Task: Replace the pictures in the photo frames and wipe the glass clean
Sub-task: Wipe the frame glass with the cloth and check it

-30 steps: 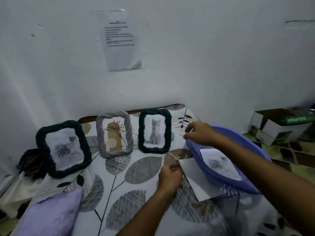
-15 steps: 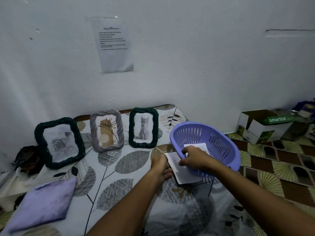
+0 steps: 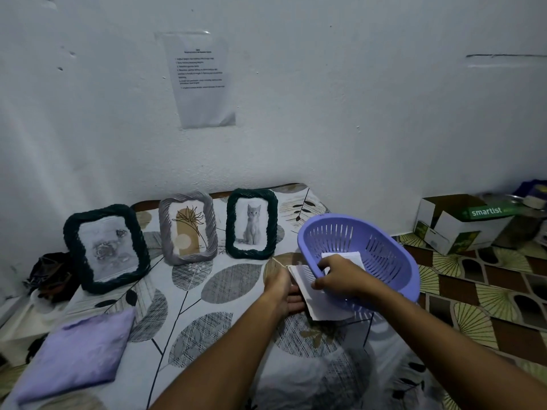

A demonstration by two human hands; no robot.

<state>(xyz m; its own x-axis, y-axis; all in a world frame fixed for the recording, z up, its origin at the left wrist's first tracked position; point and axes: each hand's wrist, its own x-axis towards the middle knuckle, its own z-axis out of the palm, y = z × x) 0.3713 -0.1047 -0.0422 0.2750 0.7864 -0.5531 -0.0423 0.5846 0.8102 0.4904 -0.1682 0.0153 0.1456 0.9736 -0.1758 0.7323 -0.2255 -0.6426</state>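
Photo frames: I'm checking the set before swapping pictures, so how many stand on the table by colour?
Dark green: 2, the rose frame and the cat frame
Grey: 1, the plant-print frame
Total: 3

Your left hand [image 3: 281, 291]: forearm stretched forward, palm low, fingers flat and pointing right. Your right hand [image 3: 340, 276]: forearm entering from lower right, knuckles up, fingers curled downward, thumb tucked below. The two hands sit just beside each other.
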